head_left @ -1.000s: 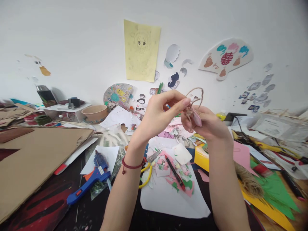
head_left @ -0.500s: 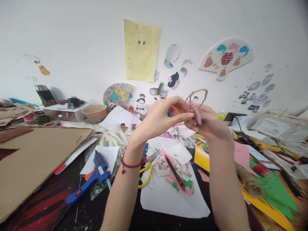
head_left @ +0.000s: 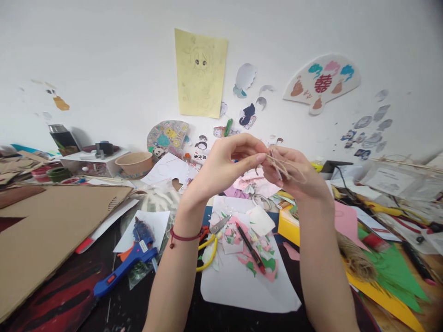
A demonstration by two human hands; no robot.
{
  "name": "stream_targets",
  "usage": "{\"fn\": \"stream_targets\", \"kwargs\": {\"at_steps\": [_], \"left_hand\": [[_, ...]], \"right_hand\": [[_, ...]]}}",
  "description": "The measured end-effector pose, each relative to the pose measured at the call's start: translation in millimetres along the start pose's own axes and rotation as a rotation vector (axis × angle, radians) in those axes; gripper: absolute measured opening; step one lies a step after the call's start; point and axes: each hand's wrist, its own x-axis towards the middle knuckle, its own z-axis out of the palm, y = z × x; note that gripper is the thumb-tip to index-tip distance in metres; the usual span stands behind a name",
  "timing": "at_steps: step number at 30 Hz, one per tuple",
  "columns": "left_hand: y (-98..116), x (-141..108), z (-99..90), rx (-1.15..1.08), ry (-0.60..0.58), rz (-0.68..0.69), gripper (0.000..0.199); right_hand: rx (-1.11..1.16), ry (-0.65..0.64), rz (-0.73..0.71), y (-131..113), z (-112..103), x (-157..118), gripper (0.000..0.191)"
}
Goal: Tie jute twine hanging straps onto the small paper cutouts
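Note:
Both hands are raised over the table, close together. My left hand (head_left: 230, 161) pinches one end of a brown twine (head_left: 286, 167) between thumb and forefinger. The twine stretches across the fingers of my right hand (head_left: 299, 177), which are curled around its other part. The pink piece seen there earlier is mostly hidden by the fingers now. Below the hands lies a white sheet (head_left: 249, 295) with pink and green paper scraps (head_left: 272, 265). A black-and-red pen (head_left: 251, 247) and yellow-handled scissors (head_left: 209, 260) rest on and beside it.
To the left are a blue glue gun (head_left: 124, 267) on white paper and a large cardboard sheet (head_left: 69, 221). A twine roll (head_left: 356, 258), green paper (head_left: 398, 272) and yellow card (head_left: 384, 299) lie right. A clay-coloured bowl (head_left: 134, 163) stands behind, near the wall.
The twine loop that stood up above the hands has come down and now lies across the right fingers. The pink piece has turned mostly out of sight.

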Motion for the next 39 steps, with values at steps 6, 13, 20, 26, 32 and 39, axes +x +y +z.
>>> {"fn": "stream_targets", "kwargs": {"at_steps": [6, 13, 20, 26, 32, 39], "left_hand": [[-1, 0, -0.9, 0.004, 0.029, 0.005, 0.026], [1, 0, 3.5, 0.019, 0.083, -0.011, 0.013], [3, 2, 12.9, -0.183, 0.085, -0.084, 0.015], [6, 2, 10.4, -0.213, -0.032, -0.138, 0.018], [9, 0, 10.3, -0.168, 0.009, -0.148, 0.023], [9, -1, 6.5, -0.128, -0.044, -0.197, 0.024]], "right_hand": [[-0.091, 0.034, -0.037, -5, -2, -4, 0.03], [-0.174, 0.09, -0.085, -8, -1, -9, 0.03], [-0.248, 0.109, -0.132, -12, -2, -12, 0.027], [-0.252, 0.124, -0.116, -11, -5, -11, 0.03], [-0.268, 0.134, -0.104, -13, -5, -13, 0.031], [-0.256, 0.13, -0.109, -14, -4, -13, 0.026]]}}
